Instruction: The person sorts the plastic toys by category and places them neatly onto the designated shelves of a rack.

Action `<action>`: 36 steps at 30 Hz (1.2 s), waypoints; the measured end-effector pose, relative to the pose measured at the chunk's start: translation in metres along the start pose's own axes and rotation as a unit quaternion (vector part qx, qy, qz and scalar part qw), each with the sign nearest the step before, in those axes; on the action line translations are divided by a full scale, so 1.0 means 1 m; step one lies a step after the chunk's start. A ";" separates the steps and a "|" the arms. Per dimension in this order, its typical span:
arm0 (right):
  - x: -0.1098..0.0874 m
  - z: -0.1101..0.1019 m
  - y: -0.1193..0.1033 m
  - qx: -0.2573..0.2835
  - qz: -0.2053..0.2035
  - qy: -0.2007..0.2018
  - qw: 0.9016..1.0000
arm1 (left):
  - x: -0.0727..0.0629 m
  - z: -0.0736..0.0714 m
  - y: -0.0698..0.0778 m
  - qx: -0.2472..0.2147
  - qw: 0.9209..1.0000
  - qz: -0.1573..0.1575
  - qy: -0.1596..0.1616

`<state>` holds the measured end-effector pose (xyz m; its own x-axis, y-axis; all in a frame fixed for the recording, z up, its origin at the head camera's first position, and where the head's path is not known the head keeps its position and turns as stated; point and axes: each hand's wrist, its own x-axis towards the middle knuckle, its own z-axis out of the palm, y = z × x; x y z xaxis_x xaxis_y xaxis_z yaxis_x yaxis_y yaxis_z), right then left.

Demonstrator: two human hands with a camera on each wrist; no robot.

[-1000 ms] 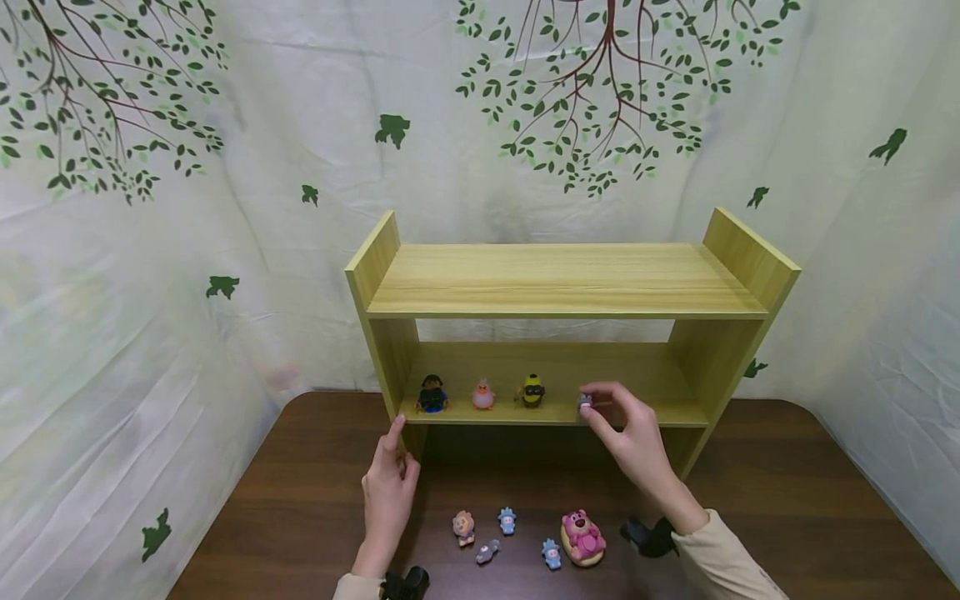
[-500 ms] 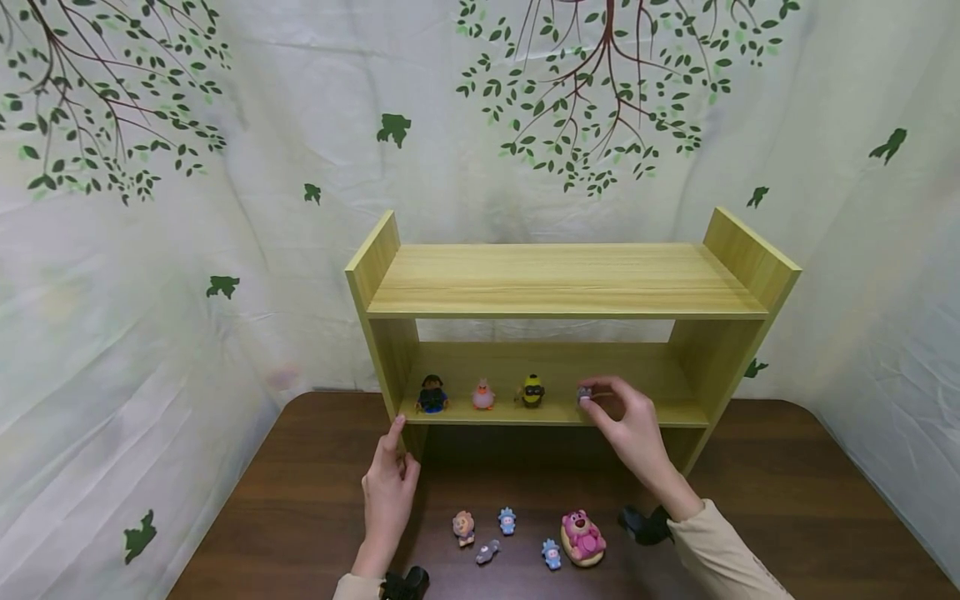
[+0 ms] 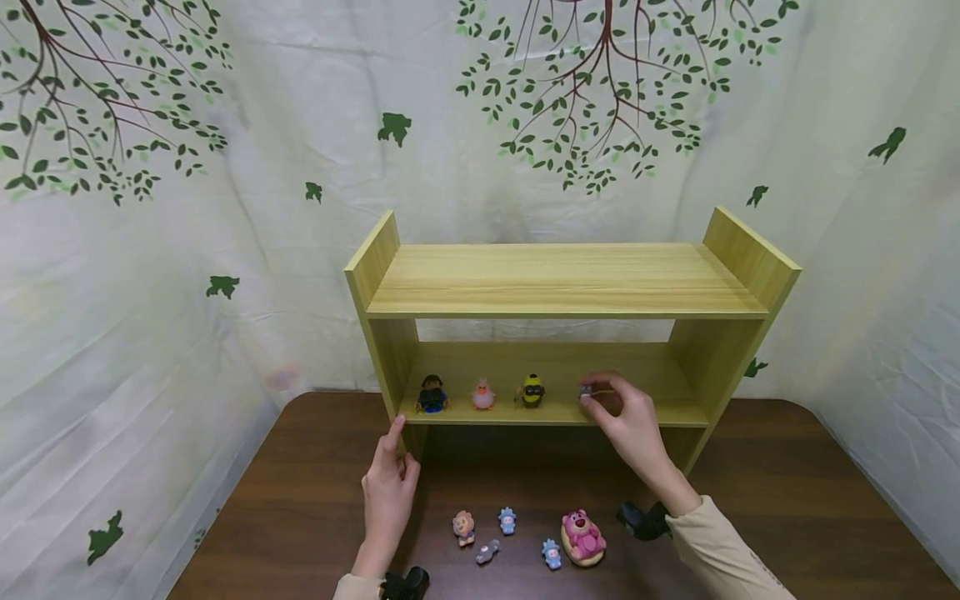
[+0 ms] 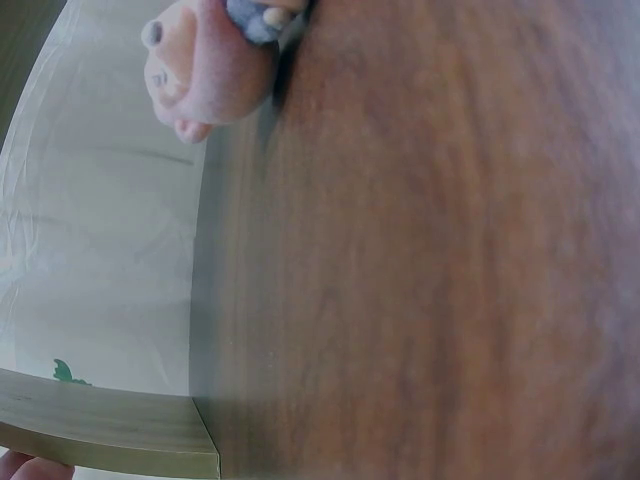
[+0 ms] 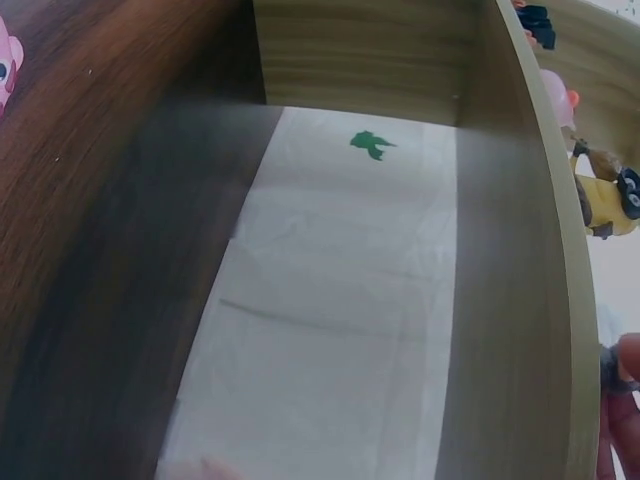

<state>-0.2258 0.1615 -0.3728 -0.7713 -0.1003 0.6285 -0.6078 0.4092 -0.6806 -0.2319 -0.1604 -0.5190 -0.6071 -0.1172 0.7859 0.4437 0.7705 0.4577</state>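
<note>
A pale cloth backdrop (image 3: 300,83), printed with branches and leaves, is hung behind a dark wooden table (image 3: 300,483) on which a wooden shelf unit (image 3: 570,279) is set. A small grey figure (image 3: 585,391) is pinched between the thumb and fingers of the right hand (image 3: 633,421), over the lower board (image 3: 681,413) of the unit, just right of the middle of its front edge; whether its base is touching the board cannot be told. The step in hand appears to be the standing of this figure, and it is judged best done by lowering it upright until the base is felt flat, then easing thumb and fingers apart together so that nothing is tipped. Its line is best taken from the row toward the left end: a yellow figure (image 3: 532,392), a pink figure (image 3: 483,395) and a dark-clad figure (image 3: 431,395). The left end of the board's front edge is touched by the extended index finger of the left hand (image 3: 388,487), by which no toy is held; light contact seems wise there, lest the unit be shifted. On the table before the unit, a peach figure (image 3: 464,527), two blue figures (image 3: 507,521) (image 3: 551,554), a grey toy (image 3: 487,552) and a pink bear (image 3: 582,537) are laid.
</note>
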 end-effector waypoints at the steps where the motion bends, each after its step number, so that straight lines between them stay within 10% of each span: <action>1: 0.000 0.000 0.001 -0.001 0.000 0.001 1.000 | 0.000 0.000 0.000 0.001 1.000 0.002 0.000; 13: -0.001 0.005 0.038 -0.019 0.012 -0.007 1.000 | 0.000 -0.001 0.001 0.004 1.000 0.007 0.004; 36: 0.001 -0.001 0.007 -0.015 0.014 -0.027 0.999 | 0.000 0.000 0.000 0.007 1.000 0.009 0.005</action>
<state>-0.2300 0.1655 -0.3764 -0.7973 -0.1365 0.5879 -0.5806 0.4399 -0.6851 -0.2325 -0.1607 -0.5190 -0.5923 -0.1092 0.7983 0.4459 0.7808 0.4376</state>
